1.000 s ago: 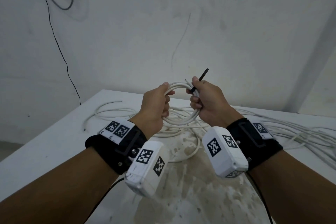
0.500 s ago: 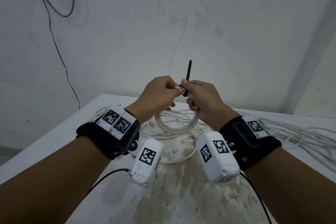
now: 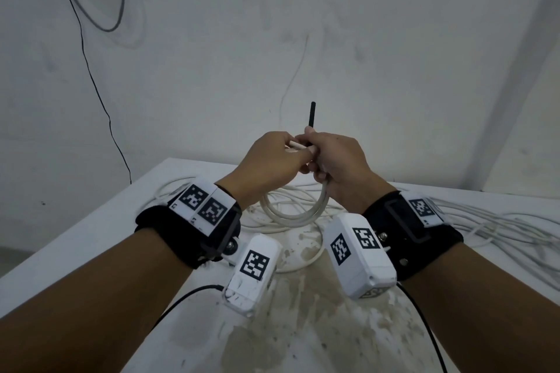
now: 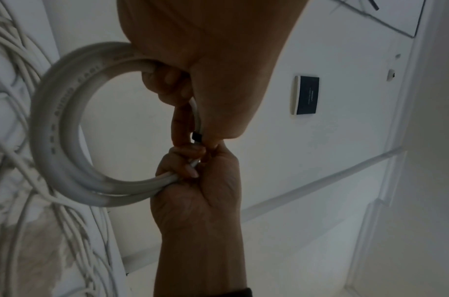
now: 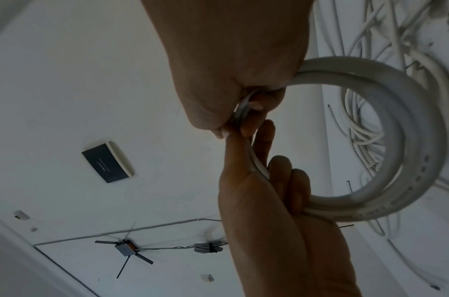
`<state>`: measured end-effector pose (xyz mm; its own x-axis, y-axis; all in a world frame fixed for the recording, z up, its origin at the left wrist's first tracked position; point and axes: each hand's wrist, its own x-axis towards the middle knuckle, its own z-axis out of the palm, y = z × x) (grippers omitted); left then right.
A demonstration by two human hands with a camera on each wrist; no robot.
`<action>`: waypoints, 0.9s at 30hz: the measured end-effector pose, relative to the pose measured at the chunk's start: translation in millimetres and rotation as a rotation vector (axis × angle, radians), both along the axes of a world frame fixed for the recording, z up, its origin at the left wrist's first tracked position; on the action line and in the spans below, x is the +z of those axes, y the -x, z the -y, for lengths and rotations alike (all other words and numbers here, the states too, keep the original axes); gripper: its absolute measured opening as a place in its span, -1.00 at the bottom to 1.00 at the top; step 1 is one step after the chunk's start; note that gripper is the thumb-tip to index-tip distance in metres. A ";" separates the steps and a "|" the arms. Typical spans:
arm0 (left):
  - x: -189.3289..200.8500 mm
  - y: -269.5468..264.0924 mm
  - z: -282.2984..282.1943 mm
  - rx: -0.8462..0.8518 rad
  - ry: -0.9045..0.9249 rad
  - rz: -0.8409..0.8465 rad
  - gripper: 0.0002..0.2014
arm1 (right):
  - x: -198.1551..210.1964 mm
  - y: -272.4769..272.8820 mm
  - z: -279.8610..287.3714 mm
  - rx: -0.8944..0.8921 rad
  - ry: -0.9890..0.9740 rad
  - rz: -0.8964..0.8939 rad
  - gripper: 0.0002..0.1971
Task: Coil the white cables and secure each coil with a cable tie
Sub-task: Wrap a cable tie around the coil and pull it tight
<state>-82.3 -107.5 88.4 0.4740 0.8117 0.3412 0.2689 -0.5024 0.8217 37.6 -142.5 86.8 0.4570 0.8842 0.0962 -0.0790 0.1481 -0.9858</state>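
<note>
Both hands hold a small coil of white cable [image 3: 291, 218] up above the white table [image 3: 91, 236]. My left hand [image 3: 269, 160] grips the coil's top from the left, fingers curled round the strands. My right hand [image 3: 336, 160] touches it from the right, fingers round the coil, pinching a black cable tie [image 3: 311, 118] that stands upright above the knuckles. In the left wrist view the coil [image 4: 55, 120] hangs as a ring and the tie's black head [image 4: 196, 137] sits where the fingertips meet. The right wrist view shows the coil [image 5: 416, 140] in both hands.
Several loose white cables [image 3: 500, 227] lie tangled over the far and right part of the table. A stained patch [image 3: 303, 327] marks the table's near middle. A thin black wire [image 3: 97, 85] runs down the wall at the left.
The hands have closed together at the top of the coil. The black tie has swung from tilting right to standing upright, and the coil now hangs below the hands.
</note>
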 end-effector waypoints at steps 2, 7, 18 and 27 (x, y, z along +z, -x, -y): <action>0.9 -0.2 2.8 -0.047 -0.004 -0.001 -0.77 | 0.2 -1.0 0.4 -0.009 0.004 0.014 -0.77; 2.5 -0.2 -1.5 -0.038 0.018 0.036 -0.77 | 2.0 -1.5 2.8 -0.029 0.018 0.016 -0.79; 1.2 5.9 -8.0 -0.097 0.127 -0.021 -0.77 | -9.2 -2.6 -15.5 -0.149 -0.067 0.246 -0.70; -25.3 16.7 -20.3 0.013 0.116 -0.171 -0.74 | -43.3 10.3 -39.8 -0.173 0.004 0.284 -0.72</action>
<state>-99.0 -87.2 63.1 0.5063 0.8473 0.1603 0.4150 -0.4023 0.8160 27.3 -102.7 43.5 0.5562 0.7963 0.2378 0.2250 0.1312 -0.9655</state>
